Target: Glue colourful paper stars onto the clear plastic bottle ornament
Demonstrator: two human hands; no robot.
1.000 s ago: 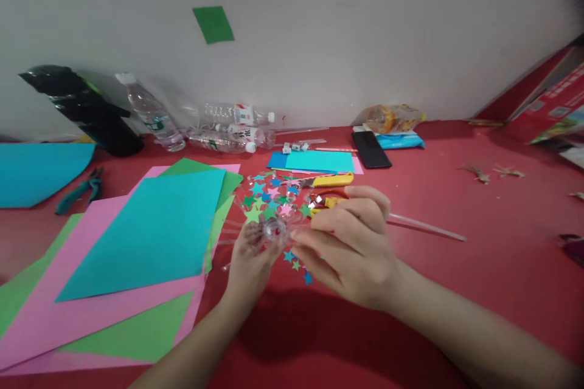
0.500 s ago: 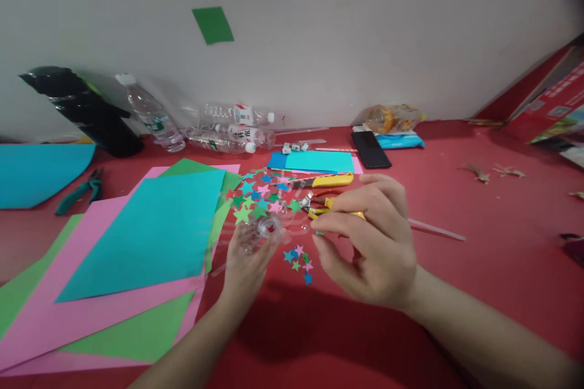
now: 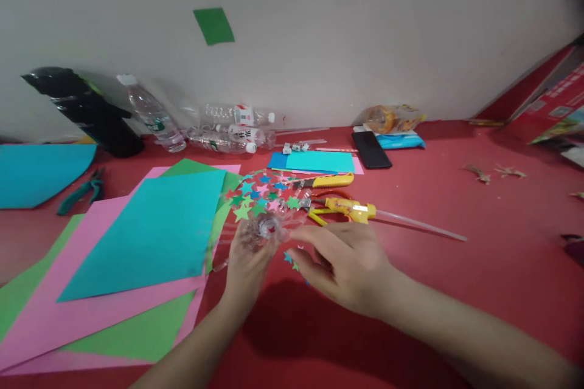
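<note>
My left hand [image 3: 250, 261] is closed around a clear piece of a cut plastic bottle [image 3: 269, 227], its round opening facing up. Clear strips fan out from it, and pink, blue, green and red paper stars [image 3: 259, 199] lie over the far ones. My right hand [image 3: 347, 261] is at the right edge of the bottle piece, thumb and forefinger curled toward each other. Whatever they pinch is hidden. Loose small stars [image 3: 288, 257] lie on the table, partly covered by the right hand.
Behind the hands lie a yellow glue gun [image 3: 351, 209] with a glue stick, a yellow cutter [image 3: 335, 180] and a phone [image 3: 371, 150]. Coloured sheets [image 3: 150, 231] and pliers [image 3: 84, 189] are on the left. Plastic bottles [image 3: 219, 141] lie along the wall.
My right hand has moved left and slightly down to the bottle piece, uncovering the glue gun and covering some loose stars. My left hand has stayed nearly still.
</note>
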